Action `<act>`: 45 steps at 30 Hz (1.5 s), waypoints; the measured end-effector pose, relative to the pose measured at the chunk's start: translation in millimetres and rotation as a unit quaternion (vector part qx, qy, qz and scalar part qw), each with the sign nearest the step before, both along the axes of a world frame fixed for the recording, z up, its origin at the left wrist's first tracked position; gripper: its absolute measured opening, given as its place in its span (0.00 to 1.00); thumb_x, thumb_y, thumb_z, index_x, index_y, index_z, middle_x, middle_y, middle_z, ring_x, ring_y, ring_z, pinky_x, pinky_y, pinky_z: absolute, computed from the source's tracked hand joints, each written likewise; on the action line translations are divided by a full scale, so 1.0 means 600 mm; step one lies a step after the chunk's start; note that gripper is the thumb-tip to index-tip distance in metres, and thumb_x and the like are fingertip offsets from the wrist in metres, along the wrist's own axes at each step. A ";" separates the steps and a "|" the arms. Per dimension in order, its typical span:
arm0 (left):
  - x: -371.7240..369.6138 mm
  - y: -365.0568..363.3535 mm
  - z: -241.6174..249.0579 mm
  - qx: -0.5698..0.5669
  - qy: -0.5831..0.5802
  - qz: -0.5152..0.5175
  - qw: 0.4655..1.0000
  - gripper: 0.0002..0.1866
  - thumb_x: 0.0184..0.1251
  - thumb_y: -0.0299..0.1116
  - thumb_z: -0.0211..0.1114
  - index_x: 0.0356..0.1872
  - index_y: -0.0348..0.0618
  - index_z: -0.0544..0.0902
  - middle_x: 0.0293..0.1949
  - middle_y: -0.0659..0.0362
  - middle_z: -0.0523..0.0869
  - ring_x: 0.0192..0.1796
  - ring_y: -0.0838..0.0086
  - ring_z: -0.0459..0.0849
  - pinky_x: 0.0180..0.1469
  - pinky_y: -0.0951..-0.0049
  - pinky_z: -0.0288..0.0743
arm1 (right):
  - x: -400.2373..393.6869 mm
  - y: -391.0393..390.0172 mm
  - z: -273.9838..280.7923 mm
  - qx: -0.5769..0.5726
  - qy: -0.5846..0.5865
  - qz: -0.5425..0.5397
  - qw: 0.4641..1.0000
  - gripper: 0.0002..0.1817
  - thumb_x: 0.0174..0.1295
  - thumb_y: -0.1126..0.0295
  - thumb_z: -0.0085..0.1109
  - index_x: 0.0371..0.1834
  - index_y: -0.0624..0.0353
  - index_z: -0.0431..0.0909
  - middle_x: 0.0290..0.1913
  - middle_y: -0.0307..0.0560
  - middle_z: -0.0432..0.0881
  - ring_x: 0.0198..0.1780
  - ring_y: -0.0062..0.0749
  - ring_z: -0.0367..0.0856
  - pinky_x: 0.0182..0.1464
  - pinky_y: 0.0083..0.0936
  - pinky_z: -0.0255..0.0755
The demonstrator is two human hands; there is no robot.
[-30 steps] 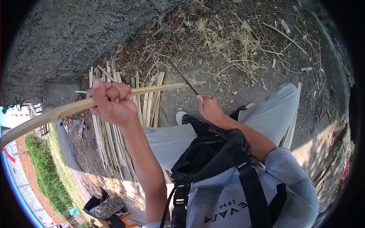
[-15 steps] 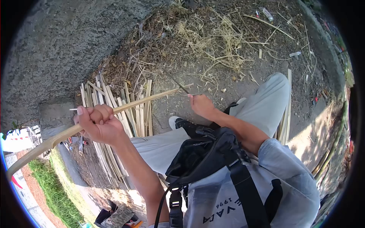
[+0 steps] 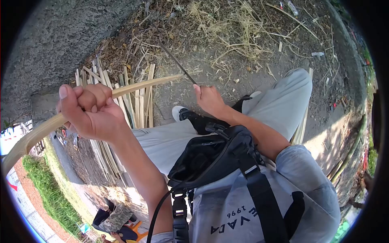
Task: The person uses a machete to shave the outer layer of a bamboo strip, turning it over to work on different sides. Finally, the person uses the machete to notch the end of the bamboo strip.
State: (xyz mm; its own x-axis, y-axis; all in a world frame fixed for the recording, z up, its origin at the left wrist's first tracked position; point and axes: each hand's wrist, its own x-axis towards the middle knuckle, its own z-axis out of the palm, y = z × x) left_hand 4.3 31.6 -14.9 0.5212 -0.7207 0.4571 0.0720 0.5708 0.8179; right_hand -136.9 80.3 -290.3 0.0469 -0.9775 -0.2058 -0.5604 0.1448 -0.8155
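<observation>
My left hand [image 3: 91, 109] is closed around a long pale bamboo strip [image 3: 148, 83], its thumb pointing up. The strip runs from the lower left edge, where it looks thicker and bent, to a thin tip near the middle. My right hand [image 3: 210, 100] grips a knife whose handle is hidden in the fingers. The dark narrow blade [image 3: 175, 60] points up and to the left. It crosses the strip close to its tip and appears to touch it.
Many cut strips [image 3: 142, 107] lie in a pile beside my left leg. Shavings [image 3: 239, 34] cover the soil ahead, with a rough concrete surface [image 3: 69, 44] at left. A black bag [image 3: 210, 158] hangs on my front. Another person [image 3: 117, 222] is partly visible at lower left.
Both hands have moved up and left in the view, the strip with my left hand, though the camera has shifted too. More of the knife blade shows. Both grips stay the same.
</observation>
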 end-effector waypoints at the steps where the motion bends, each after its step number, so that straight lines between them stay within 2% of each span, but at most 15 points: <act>1: -0.004 -0.012 0.011 -0.016 0.002 0.007 1.000 0.17 0.68 0.31 0.58 0.18 0.48 0.66 0.09 0.70 0.51 0.09 0.85 0.48 0.11 0.78 0.43 | -0.009 -0.018 -0.030 0.009 0.020 0.002 1.000 0.30 0.72 0.55 0.40 0.24 0.71 0.80 0.21 0.72 0.76 0.30 0.67 0.79 0.35 0.52 0.76; 2: 0.002 -0.012 0.011 -0.020 0.000 -0.023 1.000 0.18 0.68 0.31 0.57 0.17 0.48 0.65 0.09 0.70 0.52 0.09 0.86 0.48 0.11 0.78 0.43 | -0.018 -0.016 -0.108 0.001 0.032 0.005 0.999 0.30 0.72 0.56 0.40 0.21 0.71 0.80 0.22 0.71 0.77 0.30 0.67 0.79 0.35 0.52 0.76; 5: 0.001 -0.021 0.008 -0.031 -0.002 -0.023 0.999 0.18 0.68 0.31 0.57 0.17 0.48 0.64 0.08 0.70 0.52 0.09 0.85 0.48 0.10 0.78 0.43 | -0.025 -0.040 -0.089 -0.029 0.043 0.004 0.999 0.30 0.72 0.57 0.40 0.21 0.72 0.79 0.23 0.71 0.77 0.30 0.69 0.79 0.35 0.52 0.76; 9: 0.004 -0.030 0.012 -0.016 0.009 0.011 1.000 0.18 0.67 0.32 0.58 0.17 0.48 0.65 0.08 0.69 0.52 0.09 0.85 0.48 0.11 0.77 0.42 | 0.003 -0.020 0.030 -0.014 0.022 0.013 1.000 0.28 0.71 0.57 0.41 0.29 0.72 0.81 0.27 0.72 0.80 0.32 0.69 0.80 0.41 0.52 0.77; 12: 0.023 -0.016 0.008 -0.002 0.011 0.009 1.000 0.17 0.67 0.32 0.59 0.18 0.47 0.67 0.08 0.69 0.53 0.10 0.84 0.49 0.12 0.77 0.45 | -0.020 -0.006 -0.107 0.071 0.073 0.003 0.995 0.27 0.71 0.56 0.42 0.27 0.71 0.80 0.27 0.72 0.80 0.31 0.68 0.81 0.40 0.54 0.77; 15: 0.030 -0.020 0.011 -0.025 0.014 -0.014 1.000 0.17 0.67 0.31 0.58 0.18 0.46 0.67 0.09 0.69 0.54 0.10 0.84 0.50 0.12 0.77 0.46 | -0.043 -0.024 -0.170 0.007 0.116 0.041 0.992 0.27 0.70 0.56 0.44 0.26 0.70 0.80 0.25 0.71 0.79 0.31 0.68 0.81 0.38 0.54 0.77; 18: 0.033 -0.021 0.010 -0.012 0.017 0.010 1.000 0.17 0.67 0.31 0.58 0.18 0.46 0.66 0.09 0.69 0.54 0.10 0.84 0.49 0.13 0.77 0.46 | -0.016 -0.029 -0.033 0.038 0.097 0.012 0.994 0.26 0.70 0.57 0.45 0.27 0.70 0.81 0.27 0.72 0.80 0.34 0.68 0.82 0.41 0.51 0.78; 21: 0.039 -0.018 0.007 -0.008 0.046 0.020 0.999 0.17 0.67 0.31 0.58 0.18 0.46 0.66 0.09 0.69 0.53 0.10 0.84 0.49 0.14 0.77 0.46 | 0.001 -0.010 -0.038 0.047 0.088 0.025 0.995 0.25 0.70 0.57 0.45 0.29 0.71 0.81 0.29 0.73 0.80 0.36 0.68 0.82 0.43 0.50 0.78; 24: 0.038 -0.016 0.008 -0.012 0.030 0.006 0.999 0.17 0.67 0.31 0.58 0.17 0.46 0.67 0.09 0.68 0.55 0.10 0.84 0.51 0.12 0.77 0.47 | -0.057 -0.007 -0.223 0.031 0.206 0.195 0.958 0.24 0.69 0.59 0.46 0.29 0.71 0.82 0.29 0.73 0.80 0.36 0.67 0.82 0.43 0.50 0.78; 30: 0.038 -0.030 0.008 -0.026 0.016 -0.007 0.999 0.15 0.66 0.31 0.59 0.19 0.42 0.71 0.08 0.68 0.55 0.09 0.84 0.51 0.11 0.77 0.47 | -0.017 -0.011 -0.110 0.053 0.151 0.030 0.987 0.19 0.64 0.64 0.49 0.30 0.73 0.82 0.29 0.69 0.81 0.34 0.62 0.83 0.38 0.49 0.78; 33: 0.036 -0.026 0.010 -0.021 0.019 -0.012 1.000 0.15 0.66 0.31 0.60 0.18 0.42 0.71 0.08 0.68 0.56 0.09 0.84 0.52 0.11 0.77 0.47 | -0.052 0.018 -0.205 0.040 0.173 0.149 0.973 0.21 0.64 0.63 0.49 0.26 0.73 0.81 0.29 0.71 0.81 0.35 0.64 0.83 0.41 0.50 0.78; 36: 0.026 -0.032 0.012 -0.021 0.016 -0.036 0.999 0.16 0.65 0.32 0.61 0.18 0.43 0.70 0.08 0.68 0.56 0.09 0.84 0.53 0.11 0.77 0.47 | -0.051 -0.001 -0.128 0.054 0.170 0.131 0.975 0.21 0.62 0.62 0.52 0.24 0.73 0.81 0.27 0.72 0.80 0.35 0.64 0.83 0.43 0.52 0.77; 39: 0.023 -0.035 0.012 -0.022 0.016 -0.026 0.999 0.16 0.65 0.31 0.61 0.17 0.43 0.70 0.08 0.67 0.56 0.08 0.84 0.53 0.10 0.77 0.47 | -0.038 -0.006 -0.099 0.137 0.163 0.064 0.975 0.14 0.55 0.67 0.56 0.32 0.68 0.84 0.36 0.62 0.84 0.40 0.60 0.84 0.44 0.48 0.79; 42: 0.032 -0.033 0.009 -0.013 0.028 -0.001 1.000 0.16 0.64 0.31 0.62 0.17 0.44 0.70 0.08 0.68 0.56 0.09 0.83 0.53 0.11 0.77 0.47 | -0.045 0.008 -0.049 0.124 0.191 0.150 0.962 0.14 0.57 0.68 0.54 0.35 0.68 0.83 0.37 0.62 0.84 0.42 0.59 0.84 0.44 0.46 0.80; 45: 0.045 -0.038 0.009 -0.019 0.029 0.016 0.999 0.16 0.64 0.31 0.62 0.18 0.44 0.70 0.08 0.68 0.56 0.09 0.83 0.53 0.12 0.77 0.47 | -0.063 0.001 -0.180 0.213 0.190 0.159 0.945 0.16 0.59 0.68 0.52 0.24 0.72 0.81 0.23 0.65 0.82 0.31 0.58 0.85 0.38 0.46 0.80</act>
State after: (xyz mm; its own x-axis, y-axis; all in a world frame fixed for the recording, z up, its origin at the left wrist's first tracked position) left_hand 31.6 9.0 -9.3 0.5702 -0.6858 0.4523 0.1004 0.6046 0.7902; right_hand -174.7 81.0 -398.5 0.1679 -0.7504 -0.6393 -0.8719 0.1897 -0.4515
